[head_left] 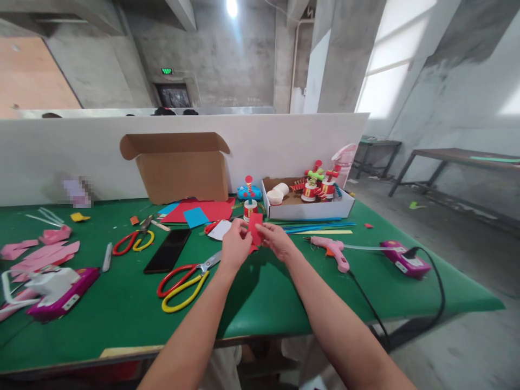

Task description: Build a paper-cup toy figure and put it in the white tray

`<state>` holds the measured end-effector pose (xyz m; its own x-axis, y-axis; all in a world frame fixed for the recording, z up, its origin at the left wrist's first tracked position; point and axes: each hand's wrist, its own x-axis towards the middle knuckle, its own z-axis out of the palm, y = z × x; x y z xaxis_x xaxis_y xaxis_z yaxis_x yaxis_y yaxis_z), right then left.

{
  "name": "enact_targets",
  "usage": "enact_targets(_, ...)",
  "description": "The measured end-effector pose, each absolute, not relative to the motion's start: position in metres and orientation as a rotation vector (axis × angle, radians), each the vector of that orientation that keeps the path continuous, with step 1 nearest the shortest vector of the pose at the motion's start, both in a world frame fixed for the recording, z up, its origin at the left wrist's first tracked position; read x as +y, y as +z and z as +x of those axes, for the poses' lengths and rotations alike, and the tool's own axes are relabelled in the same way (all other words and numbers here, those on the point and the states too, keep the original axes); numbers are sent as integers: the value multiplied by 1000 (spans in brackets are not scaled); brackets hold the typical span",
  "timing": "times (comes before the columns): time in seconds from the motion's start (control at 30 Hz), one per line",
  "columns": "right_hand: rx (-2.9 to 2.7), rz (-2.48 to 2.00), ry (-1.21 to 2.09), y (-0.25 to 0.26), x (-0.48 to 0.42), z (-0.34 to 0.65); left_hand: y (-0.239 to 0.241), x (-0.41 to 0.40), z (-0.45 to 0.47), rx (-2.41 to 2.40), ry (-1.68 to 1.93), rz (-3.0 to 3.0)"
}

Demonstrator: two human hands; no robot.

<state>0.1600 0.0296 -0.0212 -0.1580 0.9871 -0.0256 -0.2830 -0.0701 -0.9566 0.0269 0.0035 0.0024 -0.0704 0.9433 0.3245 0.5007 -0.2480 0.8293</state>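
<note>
We've got the green table [122, 309] w/ its front edge under our forearms and bare felt around the hands, big scissors [184, 281] on the left, pink glue gun [333, 252] on the right. Left hand [234, 246] & right hand [278, 242] both pinch a small red paper piece [255, 227] btwn them, above mid-table. A white partition [284, 141] backs the table, concrete walls beyond.

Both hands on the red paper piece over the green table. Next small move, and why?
Probably hold the red paper piece with the left hand alone and send the right hand to the pink glue gun. Both hands pinch the piece at its edges, and the gun lies unheld just to the right of the right hand.
</note>
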Motion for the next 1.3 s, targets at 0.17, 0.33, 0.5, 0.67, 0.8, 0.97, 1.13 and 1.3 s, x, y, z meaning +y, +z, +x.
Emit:
enact_targets(0.17, -973, -965, 1396, -27, 36, 165, 10, -29, -20, 1708, 910, 2126)
enact_targets(0.33, -887, -962, 1335, -23, 39, 166, 3, -72, -93, 2246, -50, 2357)
enact_targets(0.5, -796, -965, 1282, -18, 35, 163, -6, -77, -109, 2151, -226, 2343)
enact_targets(0.67, -779, -948, 1256, -20, 35, 165, -1, -59, -107, 2182, -306, 2155)
enact_targets(0.8, -738, -935, 1226, -20, 37, 166, 3, -57, -98, 2103, -74, 2163)
enact_targets(0.97, -788, -874, 1206, -17, 36, 165, 11, -56, -57, 1874, 248, 2172)
enact_targets(1.13, -797, -870, 1155, -15, 39, 170, 15, -37, -11, 1910, 88, 2418)
enact_targets(1.3, -681, -858, 1033, -15, 49, 182, 8, -24, 13, 1908, 15, 2544)
